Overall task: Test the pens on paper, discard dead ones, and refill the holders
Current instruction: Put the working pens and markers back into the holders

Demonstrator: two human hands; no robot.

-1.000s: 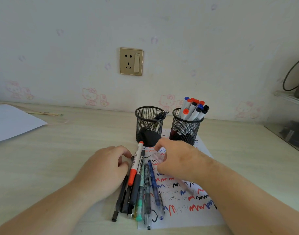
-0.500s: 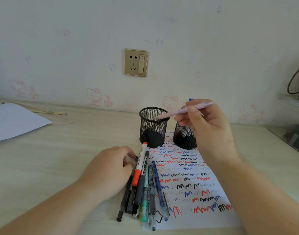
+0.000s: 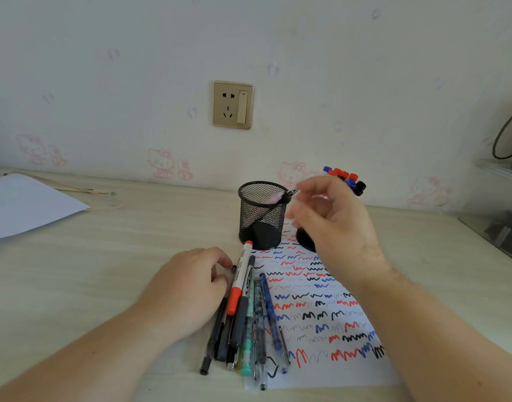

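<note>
A pink pen [image 3: 273, 199] is seen leaning inside the left mesh holder [image 3: 262, 215], just beside the raised right hand [image 3: 334, 224], whose fingers are loosely spread and hold nothing. The left hand [image 3: 185, 288] is rested on the surface [image 3: 104, 271], its fingers curled against the row of pens [image 3: 243, 314] laid along the scribbled paper [image 3: 321, 320].

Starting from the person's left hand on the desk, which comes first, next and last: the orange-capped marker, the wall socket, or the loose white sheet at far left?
From the left hand, in the head view:
1. Orange-capped marker, lying just right of the fingers in the pen row.
2. Loose white sheet, far left on the desk.
3. Wall socket, up on the wall behind the holders.
</note>
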